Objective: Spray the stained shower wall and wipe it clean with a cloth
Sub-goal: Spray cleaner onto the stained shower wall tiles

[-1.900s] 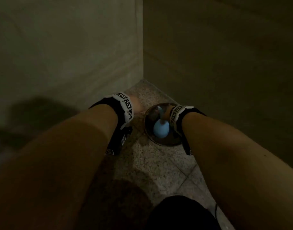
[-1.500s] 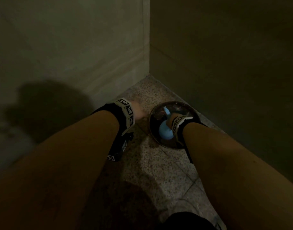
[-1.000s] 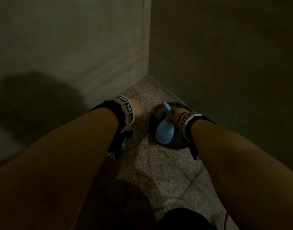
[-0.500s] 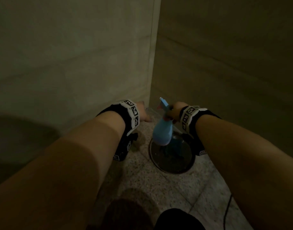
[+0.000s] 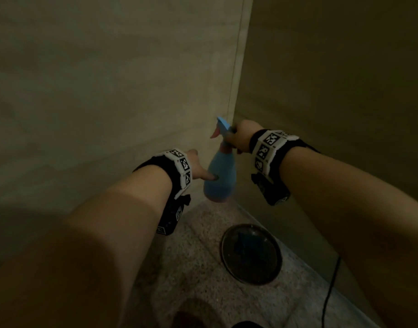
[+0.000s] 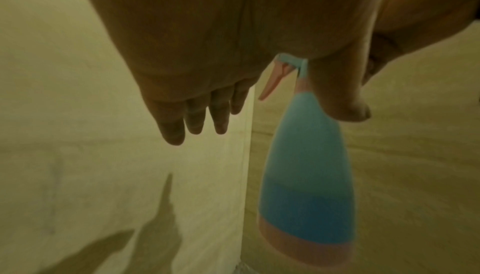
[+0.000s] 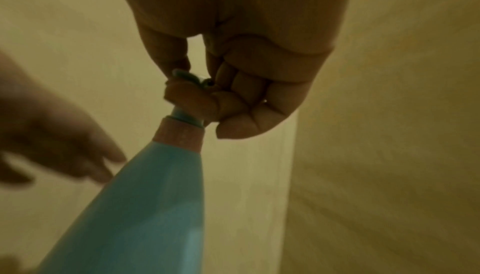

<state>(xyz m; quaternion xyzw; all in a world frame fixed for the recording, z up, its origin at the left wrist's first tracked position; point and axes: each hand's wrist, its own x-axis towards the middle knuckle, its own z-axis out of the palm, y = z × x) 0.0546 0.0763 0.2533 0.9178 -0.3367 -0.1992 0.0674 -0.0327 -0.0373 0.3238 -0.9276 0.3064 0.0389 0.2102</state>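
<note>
A light blue spray bottle [image 5: 219, 178] with a pink trigger and base hangs in the air before the corner of the shower walls [image 5: 113, 91]. My right hand [image 5: 238, 139] grips its sprayer head from above, fingers curled round the neck [image 7: 228, 101]. To the bottle's left my left hand [image 5: 199, 169] is open. Its fingers [image 6: 194, 120] are straight and its thumb lies against the bottle's side [image 6: 306, 175]. A dark blue cloth [image 5: 244, 245] lies in the round basin [image 5: 272, 273] on the floor. No stain stands out in this dim light.
The speckled stone floor [image 5: 198, 268] runs into the corner. A darker wall [image 5: 333, 79] closes the right side. A thin black cable [image 5: 328, 292] trails across the floor at the lower right. Shadow covers the lower left wall.
My right hand has lifted the spray bottle out of the basin and up toward the corner. My left hand rose with it and now touches the bottle. The cloth stayed in the basin.
</note>
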